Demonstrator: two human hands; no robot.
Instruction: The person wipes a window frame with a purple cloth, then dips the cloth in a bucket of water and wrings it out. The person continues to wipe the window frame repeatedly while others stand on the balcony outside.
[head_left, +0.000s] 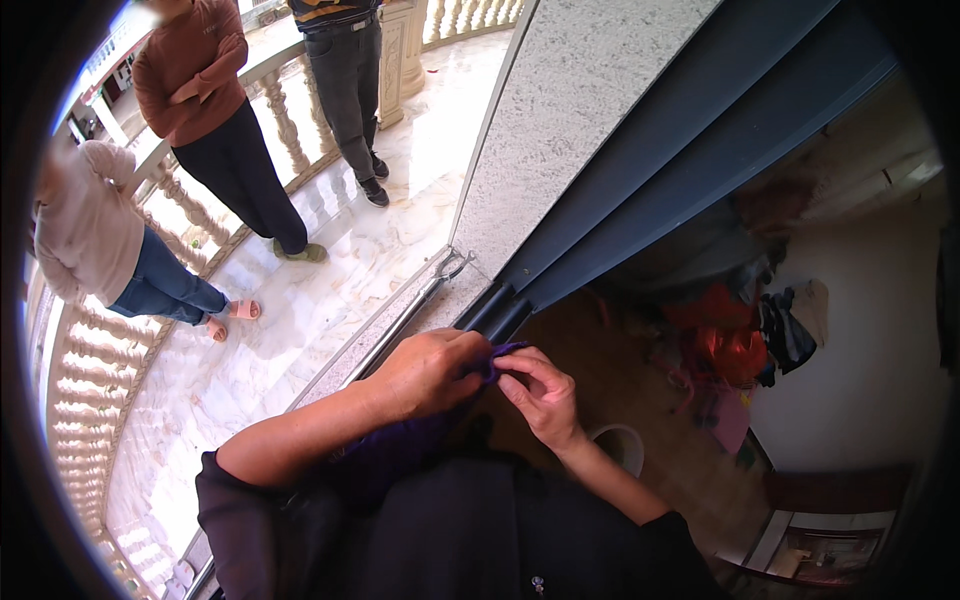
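Before my chest, a piece of purple cloth (487, 369) is bunched between my two hands. My left hand (439, 371) grips it from the left, fingers curled over and mostly hiding that part. With thumb and fingertips, my right hand (541, 390) pinches the cloth's edge from the other side. More purple fabric hangs dark and shaded beneath my left forearm; its full shape is hidden. Both hands are just over the lower end of a dark blue metal frame (600, 195).
A metal pole with a forked end (455, 262) lies along the speckled stone sill (480, 276). Several balusters (184, 199) edge the marble-floored balcony (315, 300), where three people stand. Indoors are a white round container (619, 442) and a pile of clothes and bags (727, 349).
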